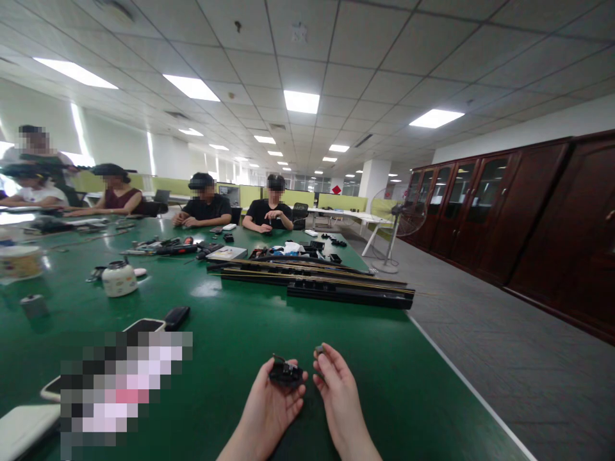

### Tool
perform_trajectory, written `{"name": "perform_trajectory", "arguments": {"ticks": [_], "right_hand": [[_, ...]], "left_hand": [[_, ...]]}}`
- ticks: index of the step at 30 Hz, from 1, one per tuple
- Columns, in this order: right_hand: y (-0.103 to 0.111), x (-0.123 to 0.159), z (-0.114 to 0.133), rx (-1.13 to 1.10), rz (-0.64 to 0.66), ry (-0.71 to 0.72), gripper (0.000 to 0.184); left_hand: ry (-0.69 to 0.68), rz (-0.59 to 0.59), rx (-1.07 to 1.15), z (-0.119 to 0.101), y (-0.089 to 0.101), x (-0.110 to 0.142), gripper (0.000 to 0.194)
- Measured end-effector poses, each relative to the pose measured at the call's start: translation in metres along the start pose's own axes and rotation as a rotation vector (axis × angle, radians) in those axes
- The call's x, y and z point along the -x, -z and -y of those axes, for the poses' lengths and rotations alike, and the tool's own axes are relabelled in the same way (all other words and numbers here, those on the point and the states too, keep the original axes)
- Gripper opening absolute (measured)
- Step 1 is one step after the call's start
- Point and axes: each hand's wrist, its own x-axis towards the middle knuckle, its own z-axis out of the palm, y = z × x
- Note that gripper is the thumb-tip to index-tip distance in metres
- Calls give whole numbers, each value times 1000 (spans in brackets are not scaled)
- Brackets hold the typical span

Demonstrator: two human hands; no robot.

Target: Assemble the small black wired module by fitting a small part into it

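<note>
My left hand (pixel 275 400) is closed around a small black device part (pixel 287 372), an open housing with parts showing inside and what looks like a short wire sticking up at its left. Close by on the right, my right hand (pixel 339 387) pinches a small grey piece (pixel 319 349) between thumb and forefinger. That piece is too small to name. The two hands are held slightly apart above the near part of the green table (pixel 230 339), and the grey piece does not touch the black part.
Long black rails (pixel 350 294) with thin brass-coloured rods lie across the table ahead. At the left are a white jar (pixel 120 279), a grey cylinder (pixel 34 307) and a dark wallet-like object (pixel 177 317). Several people sit along the far side. A standing fan (pixel 396 211) is beyond the right edge.
</note>
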Motion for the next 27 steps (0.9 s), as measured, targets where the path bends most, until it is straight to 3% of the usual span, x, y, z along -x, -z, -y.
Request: {"name": "perform_trajectory", "arguments": {"ticks": [27], "right_hand": [[5, -1, 2, -128, 28, -96, 28]], "left_hand": [[-26, 5, 7, 0, -1, 2, 34]]}}
